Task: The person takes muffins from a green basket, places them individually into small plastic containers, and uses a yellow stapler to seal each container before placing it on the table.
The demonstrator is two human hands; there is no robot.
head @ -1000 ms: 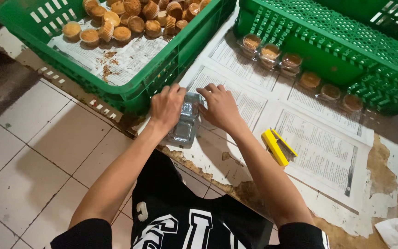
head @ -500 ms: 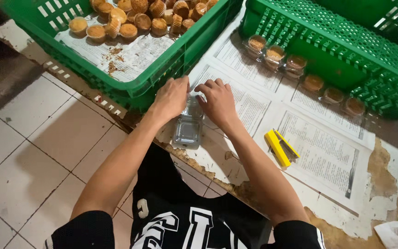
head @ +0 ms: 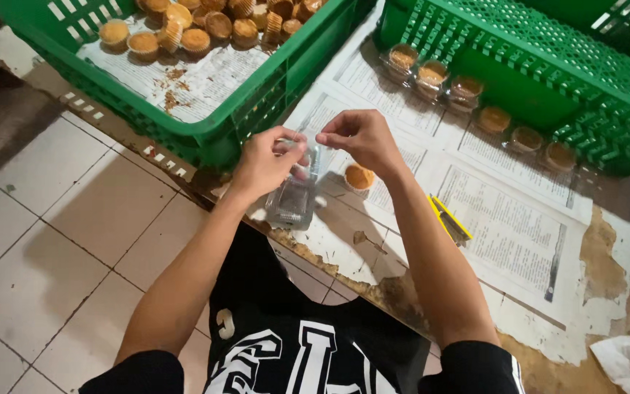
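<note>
A worn table (head: 607, 292) is covered with printed newspaper sheets (head: 504, 226). Two green crates (head: 220, 131) stand along its far edge, with a row of packed cakes (head: 468, 91) beside the right crate. A yellow stapler (head: 448, 219) and one loose cake (head: 359, 177) lie nearer the front edge.

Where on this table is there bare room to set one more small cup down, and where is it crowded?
Free: the newspaper between the yellow tool and the packed cups along the right crate. Crowded: the edge by the left crate, where the left hand and right hand work a clear container beside a loose cake.
</note>
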